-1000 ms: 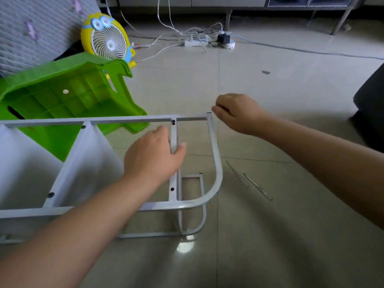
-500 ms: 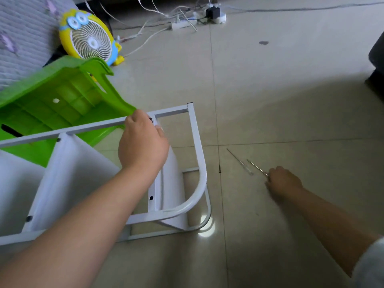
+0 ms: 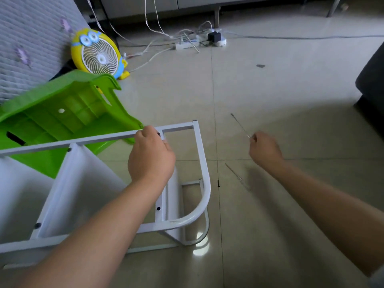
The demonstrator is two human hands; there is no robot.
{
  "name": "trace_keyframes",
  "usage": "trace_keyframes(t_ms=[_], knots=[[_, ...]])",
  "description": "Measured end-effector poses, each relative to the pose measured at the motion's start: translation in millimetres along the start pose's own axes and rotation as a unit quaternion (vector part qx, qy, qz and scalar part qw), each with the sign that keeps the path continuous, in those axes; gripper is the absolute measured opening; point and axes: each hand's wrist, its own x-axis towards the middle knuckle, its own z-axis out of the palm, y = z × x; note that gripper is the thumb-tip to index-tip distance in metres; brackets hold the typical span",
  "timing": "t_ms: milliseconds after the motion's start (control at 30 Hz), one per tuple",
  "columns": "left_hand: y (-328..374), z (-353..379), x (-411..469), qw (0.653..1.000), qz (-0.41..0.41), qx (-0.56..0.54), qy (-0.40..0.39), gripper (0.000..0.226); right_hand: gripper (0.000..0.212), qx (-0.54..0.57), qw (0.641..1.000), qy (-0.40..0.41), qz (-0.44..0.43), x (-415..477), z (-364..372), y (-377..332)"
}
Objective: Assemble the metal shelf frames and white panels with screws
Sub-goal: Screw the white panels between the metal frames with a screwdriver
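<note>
Two hands in view: L hand (image 3: 151, 156) curled round top rail of frame (image 3: 200, 150), directly above a white panel (image 3: 173, 202); frame lies on its side on floor (image 3: 291, 90). R hand (image 3: 265, 149) pinches thin driver (image 3: 240, 125) in air, right of frame; 2nd driver (image 3: 233, 172) and black screw (image 3: 218, 183) lie on floor near frame's curved corner.

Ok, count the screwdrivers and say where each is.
2. One screwdriver is pinched in the right hand, shaft pointing away; the second screwdriver lies on the floor nearer the person, beside a loose black screw. Others may be hidden.
</note>
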Motion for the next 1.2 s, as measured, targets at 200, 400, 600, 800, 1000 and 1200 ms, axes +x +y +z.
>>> trace_keyframes(t_ms=[200,400,600,800,1000,1200], knots=[[-2.3,-6.8,-3.7,0.999,-0.007,-0.025,-0.034,0.032,0.022,0.139,0.977,0.036,-0.160,-16.3,-53.8,-96.3],[-23.1,-12.6,-22.3,0.995,-0.005,-0.091,-0.030,0.031,0.006,0.281,0.937,0.008,-0.209,-45.7,-89.8,-144.1],[-24.5,-19.6,-25.0,0.996,-0.024,-0.079,-0.038,0.017,0.017,0.279,0.926,-0.029,-0.253,-49.0,-95.4,-168.5],[-22.7,-17.8,-24.2,0.994,-0.027,-0.098,-0.030,0.014,0.013,0.173,0.918,-0.032,-0.355,-50.3,-90.6,-179.0],[-26.5,-14.4,-24.7,0.992,-0.016,-0.120,-0.022,0.029,0.012,0.150,0.913,-0.034,-0.377,-47.6,-89.6,-185.7],[-27.8,-12.9,-25.0,0.992,0.002,-0.123,-0.009,0.025,0.012,0.126,0.911,-0.048,-0.391,-46.4,-88.1,-190.1]])
